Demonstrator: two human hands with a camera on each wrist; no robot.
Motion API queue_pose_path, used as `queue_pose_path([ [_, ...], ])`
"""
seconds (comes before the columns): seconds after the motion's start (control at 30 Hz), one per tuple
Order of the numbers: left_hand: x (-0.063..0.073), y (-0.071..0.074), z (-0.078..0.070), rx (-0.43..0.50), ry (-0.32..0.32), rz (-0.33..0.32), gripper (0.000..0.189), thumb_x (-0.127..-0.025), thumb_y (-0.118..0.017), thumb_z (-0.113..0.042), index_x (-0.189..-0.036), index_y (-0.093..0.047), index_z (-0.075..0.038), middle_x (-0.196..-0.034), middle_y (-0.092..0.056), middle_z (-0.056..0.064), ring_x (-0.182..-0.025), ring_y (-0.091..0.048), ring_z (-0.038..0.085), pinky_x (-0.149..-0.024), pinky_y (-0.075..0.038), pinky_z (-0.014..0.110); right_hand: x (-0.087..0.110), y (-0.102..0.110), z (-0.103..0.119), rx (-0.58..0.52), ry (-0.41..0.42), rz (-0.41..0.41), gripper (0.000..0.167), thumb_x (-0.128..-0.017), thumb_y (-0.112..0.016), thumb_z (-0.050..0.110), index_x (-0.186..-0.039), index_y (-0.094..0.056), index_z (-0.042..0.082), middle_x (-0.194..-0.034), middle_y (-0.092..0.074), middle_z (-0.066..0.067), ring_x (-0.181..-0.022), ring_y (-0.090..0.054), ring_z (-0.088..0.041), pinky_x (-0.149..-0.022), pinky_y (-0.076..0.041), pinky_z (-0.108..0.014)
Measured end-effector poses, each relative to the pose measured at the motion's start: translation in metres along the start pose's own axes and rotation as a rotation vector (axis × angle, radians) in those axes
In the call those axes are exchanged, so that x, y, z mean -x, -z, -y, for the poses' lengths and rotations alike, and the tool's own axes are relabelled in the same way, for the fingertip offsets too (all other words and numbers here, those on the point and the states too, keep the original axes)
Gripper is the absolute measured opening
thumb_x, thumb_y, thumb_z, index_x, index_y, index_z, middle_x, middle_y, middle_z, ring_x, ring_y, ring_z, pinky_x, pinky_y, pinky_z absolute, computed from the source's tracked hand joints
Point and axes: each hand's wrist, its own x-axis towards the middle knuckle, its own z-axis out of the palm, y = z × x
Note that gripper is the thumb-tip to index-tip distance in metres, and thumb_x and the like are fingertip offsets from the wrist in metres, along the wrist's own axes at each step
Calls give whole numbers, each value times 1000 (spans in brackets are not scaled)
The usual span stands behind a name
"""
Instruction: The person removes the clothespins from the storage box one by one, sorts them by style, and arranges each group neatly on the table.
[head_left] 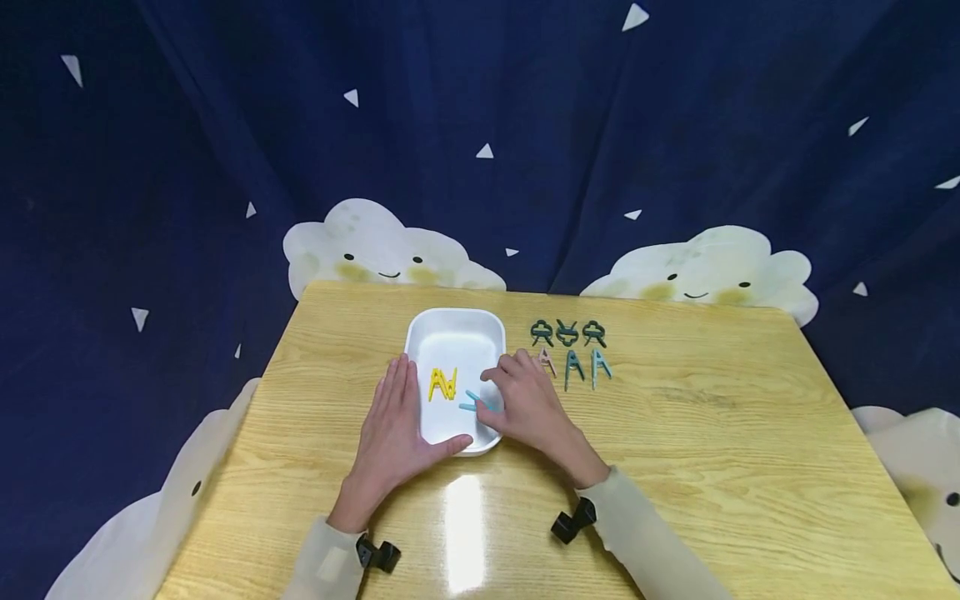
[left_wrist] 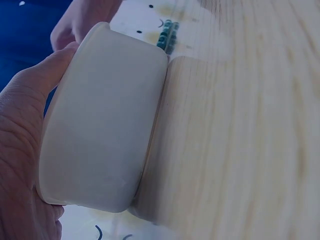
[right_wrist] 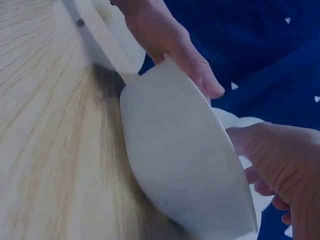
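Observation:
A white tray (head_left: 430, 317) sits on the table with two yellow clothespins (head_left: 442, 384) and a light blue clothespin (head_left: 469, 403) inside. My left hand (head_left: 395, 433) rests against its left side with straight fingers, the thumb lying over the near rim. Over the tray's right side is my right hand (head_left: 530, 406), bent fingers and thumb apart. The light blue clothespin lies by that thumb, its other end hidden under the hand. In the right wrist view, the tray wall (right_wrist: 175, 150) hides most of the right fingertips.
Right of the tray, three dark green clips (head_left: 567, 333) lie in a row. Below them are a pink clothespin (head_left: 547, 361), a teal one (head_left: 573, 367) and a light blue one (head_left: 600, 367). A dark blue curtain (head_left: 480, 100) hangs behind the wooden table (head_left: 712, 433).

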Motion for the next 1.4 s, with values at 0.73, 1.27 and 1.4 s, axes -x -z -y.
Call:
queue_pose_path([
  [0.73,2,-3,-1,-11,-24,1,141,-74,-57,-94,-164,-15,6,-174,-9,21,-162,-7,32,-130,-15,46,-32,-22,21,264,-10,493,32,-85,-73,43,-81,-63,12,-89,-53,-2,-95,-41,-26,-85,-35,-39],
  [1.27,0,0,1,-19,-18,-7,141,-74,-57,-94,-164,-15,6,-174,-11,21,-162,-5,30,-130,-16,48,-34,-23,21,161,69,417,28,-86,-77,24,-113,-75,20,-104,-57,-2,-97,-43,-24,-86,-36,-37],
  [1.4,0,0,1,-27,-21,-4,141,-74,-55,-95,-164,-13,5,-174,-7,20,-162,-6,31,-130,-15,47,-33,-25,20,144,-20,372,34,-80,-74,37,-102,-67,12,-99,-49,-3,-96,-40,-25,-85,-35,-37],
])
